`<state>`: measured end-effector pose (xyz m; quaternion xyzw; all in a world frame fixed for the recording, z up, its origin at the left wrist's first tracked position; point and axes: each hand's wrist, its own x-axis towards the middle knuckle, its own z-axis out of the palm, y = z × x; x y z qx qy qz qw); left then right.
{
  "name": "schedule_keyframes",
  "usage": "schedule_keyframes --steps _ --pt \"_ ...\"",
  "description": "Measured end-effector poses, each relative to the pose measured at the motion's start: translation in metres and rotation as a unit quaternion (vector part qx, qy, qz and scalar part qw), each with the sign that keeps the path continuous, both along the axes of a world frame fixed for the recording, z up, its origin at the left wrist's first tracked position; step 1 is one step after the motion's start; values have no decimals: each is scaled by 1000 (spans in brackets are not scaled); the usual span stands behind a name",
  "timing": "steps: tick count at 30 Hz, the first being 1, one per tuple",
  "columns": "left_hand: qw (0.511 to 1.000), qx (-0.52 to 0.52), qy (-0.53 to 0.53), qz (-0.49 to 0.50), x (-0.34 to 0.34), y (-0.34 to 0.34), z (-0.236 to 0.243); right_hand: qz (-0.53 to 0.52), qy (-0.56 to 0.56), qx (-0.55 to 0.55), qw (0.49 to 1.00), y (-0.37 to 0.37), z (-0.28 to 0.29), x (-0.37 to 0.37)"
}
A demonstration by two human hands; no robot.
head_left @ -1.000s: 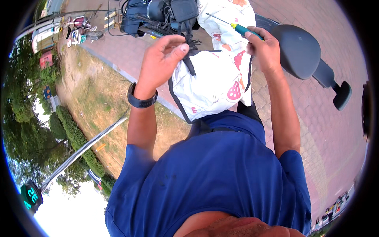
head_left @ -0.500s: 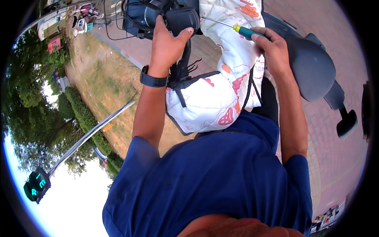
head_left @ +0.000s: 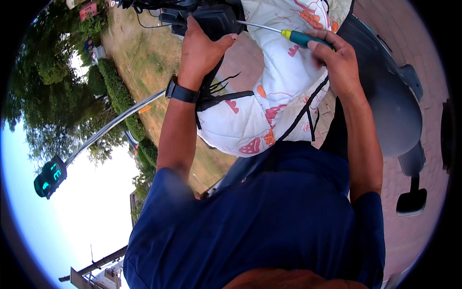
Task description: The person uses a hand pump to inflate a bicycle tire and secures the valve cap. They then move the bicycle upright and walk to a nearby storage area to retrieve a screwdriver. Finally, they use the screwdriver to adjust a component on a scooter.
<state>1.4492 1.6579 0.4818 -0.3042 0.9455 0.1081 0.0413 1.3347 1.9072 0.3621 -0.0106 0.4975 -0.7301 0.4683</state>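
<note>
Here my left hand (head_left: 202, 48) grips the black handlebar part (head_left: 214, 21) at the far side, my right hand (head_left: 337, 60) clenches the green-handled screwdriver (head_left: 284, 33) pointing left toward it, so I should keep the shaft straight above the white quilted cover (head_left: 260, 111).

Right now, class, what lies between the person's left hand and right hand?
In the head view, the screwdriver's metal shaft spans the gap from the right hand toward the left hand, passing over the white quilted cover.
</note>
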Motion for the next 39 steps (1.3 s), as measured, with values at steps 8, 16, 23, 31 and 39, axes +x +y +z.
schedule_keyframes --steps 8,16,23,31,39 --pt "999 -8 -23 20 -11 13 10 15 -20 -22 999 -9 -8 -6" --pt "999 -20 -31 7 -8 11 12 32 -16 -13 999 -12 -9 -11" --pt "999 -37 -34 10 -8 12 14 30 96 9 995 -6 17 -9" --pt "994 -21 -55 92 -23 27 28 1 290 13 957 -6 40 -6" --pt "997 10 -7 71 -20 23 29 76 46 16 996 -10 33 -30"
